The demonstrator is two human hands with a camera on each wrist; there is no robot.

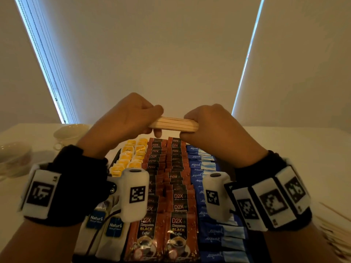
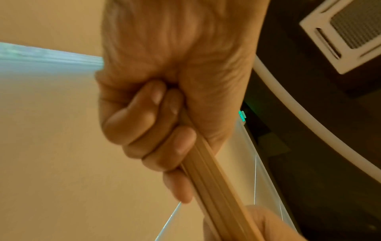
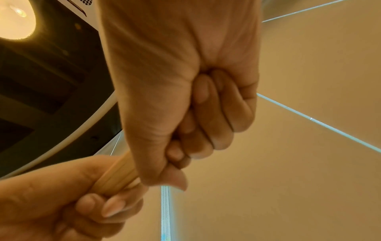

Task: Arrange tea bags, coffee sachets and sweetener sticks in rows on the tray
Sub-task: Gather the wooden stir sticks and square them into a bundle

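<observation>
Both hands are raised above the black tray point(image 1: 114, 160), gripping a bundle of wooden stir sticks point(image 1: 173, 124) held level between them. My left hand point(image 1: 131, 115) curls round its left end, and my right hand point(image 1: 205, 120) curls round its right end. In the left wrist view, the left hand's fingers point(image 2: 148, 117) wrap the bundle point(image 2: 212, 179). The right wrist view has the right hand's fingers point(image 3: 206, 117) closed on the bundle point(image 3: 117, 176). On the tray lie rows of yellow tea bags point(image 1: 133, 154), white Nature's sachets point(image 1: 106, 224), brown D2X coffee sachets point(image 1: 167, 186) and blue sweetener sticks point(image 1: 201, 168).
Two pale cups point(image 1: 70, 133) point(image 1: 13, 158) stand on the white table to the left of the tray. A loose pile of more wooden sticks point(image 1: 332, 230) lies at the right edge. Closed blinds hang behind the table.
</observation>
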